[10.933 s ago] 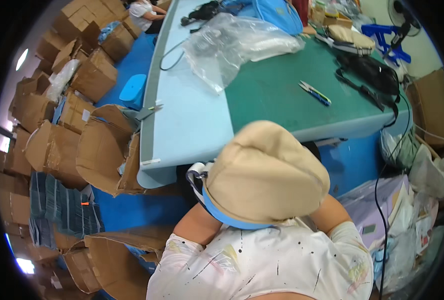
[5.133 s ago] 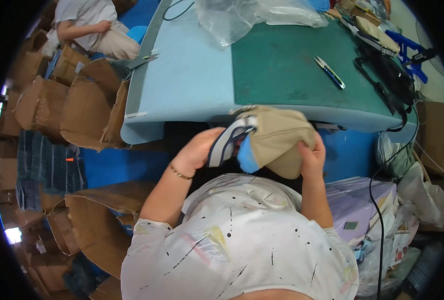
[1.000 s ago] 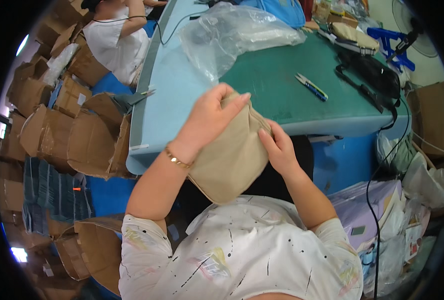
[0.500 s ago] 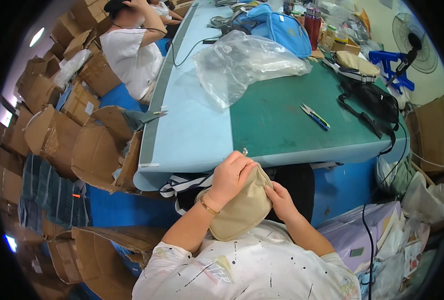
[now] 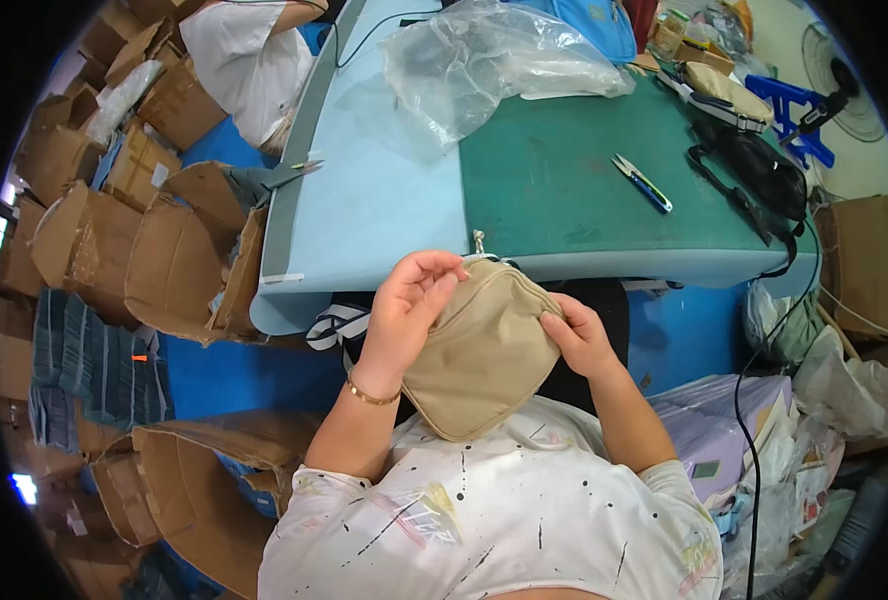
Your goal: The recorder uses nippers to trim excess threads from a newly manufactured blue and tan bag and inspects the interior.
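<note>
One beige bag [image 5: 486, 365] is being held between the person's shirt [image 5: 504, 505] and the near edge of the table [image 5: 364, 190]. The right hand [image 5: 584, 338] is pinching the bag's right side, its thumb lying on the cloth. The left hand [image 5: 409, 305] is curling at the upper left edge; whether its fingertips are gripping, I cannot tell. A striped strap [image 5: 334, 328] is showing beside that hand, while snips [image 5: 642, 184] are lying on the green mat [image 5: 544, 205].
</note>
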The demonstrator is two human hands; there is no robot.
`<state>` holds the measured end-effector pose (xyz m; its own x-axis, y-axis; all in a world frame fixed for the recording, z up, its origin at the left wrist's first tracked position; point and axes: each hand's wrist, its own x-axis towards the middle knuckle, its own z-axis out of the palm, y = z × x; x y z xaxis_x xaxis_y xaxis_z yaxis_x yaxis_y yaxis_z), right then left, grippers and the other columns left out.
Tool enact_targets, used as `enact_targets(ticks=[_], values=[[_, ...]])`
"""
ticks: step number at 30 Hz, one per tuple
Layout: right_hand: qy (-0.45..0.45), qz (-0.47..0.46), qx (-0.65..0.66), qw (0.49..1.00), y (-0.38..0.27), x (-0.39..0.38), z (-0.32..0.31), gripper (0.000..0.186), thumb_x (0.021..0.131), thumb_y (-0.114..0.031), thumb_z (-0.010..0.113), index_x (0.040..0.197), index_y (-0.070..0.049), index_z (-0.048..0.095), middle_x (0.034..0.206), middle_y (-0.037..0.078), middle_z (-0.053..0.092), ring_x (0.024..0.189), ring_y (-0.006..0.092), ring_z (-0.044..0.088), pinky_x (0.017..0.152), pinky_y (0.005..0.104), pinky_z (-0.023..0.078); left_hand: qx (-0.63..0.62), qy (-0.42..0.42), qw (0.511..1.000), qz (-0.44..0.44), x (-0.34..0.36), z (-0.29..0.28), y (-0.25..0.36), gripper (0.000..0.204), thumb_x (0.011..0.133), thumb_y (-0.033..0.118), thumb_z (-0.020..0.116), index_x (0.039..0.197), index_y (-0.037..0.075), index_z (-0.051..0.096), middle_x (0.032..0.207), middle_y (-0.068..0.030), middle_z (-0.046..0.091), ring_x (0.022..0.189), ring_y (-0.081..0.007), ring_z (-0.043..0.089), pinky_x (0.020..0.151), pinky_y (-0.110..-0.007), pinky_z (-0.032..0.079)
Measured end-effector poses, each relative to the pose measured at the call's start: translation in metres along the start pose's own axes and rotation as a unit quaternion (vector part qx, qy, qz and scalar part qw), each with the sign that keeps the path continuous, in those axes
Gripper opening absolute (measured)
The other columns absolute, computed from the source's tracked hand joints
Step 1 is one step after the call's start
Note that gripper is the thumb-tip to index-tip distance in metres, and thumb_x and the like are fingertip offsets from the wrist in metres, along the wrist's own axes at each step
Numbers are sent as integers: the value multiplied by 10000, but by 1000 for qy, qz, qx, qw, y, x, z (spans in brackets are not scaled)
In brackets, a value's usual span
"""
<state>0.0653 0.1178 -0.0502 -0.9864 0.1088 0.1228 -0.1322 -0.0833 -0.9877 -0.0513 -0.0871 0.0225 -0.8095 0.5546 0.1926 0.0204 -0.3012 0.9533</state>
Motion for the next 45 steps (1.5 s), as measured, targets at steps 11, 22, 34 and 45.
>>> enact_targets(ticks=[11,22,34,45], values=[[-28,48,-12,998,-24,50,-60,237,912,-194,596,1066,-14,607,935,-11,623,844,63,552,743,231,463,211,-74,973,60,26,16,-2,327,794,-19,674,1111,33,612,1001,-22,483,954,-122,480,866,-238,399],[-7,179,-9,984,-42,19,-123,231,907,-229,603,1007,-22,630,871,-27,620,784,36,534,709,204,448,316,-36,939,134,40,63,-63,104,905,97,585,921,4,628,793,-62,549,674,-156,530,600,-261,439],[119,91,-371,917,-76,-9,-111,273,865,-212,634,1054,-15,619,918,85,648,807,148,597,722,256,475,277,-124,947,102,28,68,-66,94,881,61,569,948,10,613,868,-112,599,751,-259,577,656,-321,474],[282,-168,-667,669,-43,91,-166,287,842,-253,636,1087,-103,645,1139,90,613,1080,288,538,918,380,444,374,-119,898,199,27,83,-64,83,849,4,581,931,7,598,850,-122,605,750,-281,592,661,-323,490]])
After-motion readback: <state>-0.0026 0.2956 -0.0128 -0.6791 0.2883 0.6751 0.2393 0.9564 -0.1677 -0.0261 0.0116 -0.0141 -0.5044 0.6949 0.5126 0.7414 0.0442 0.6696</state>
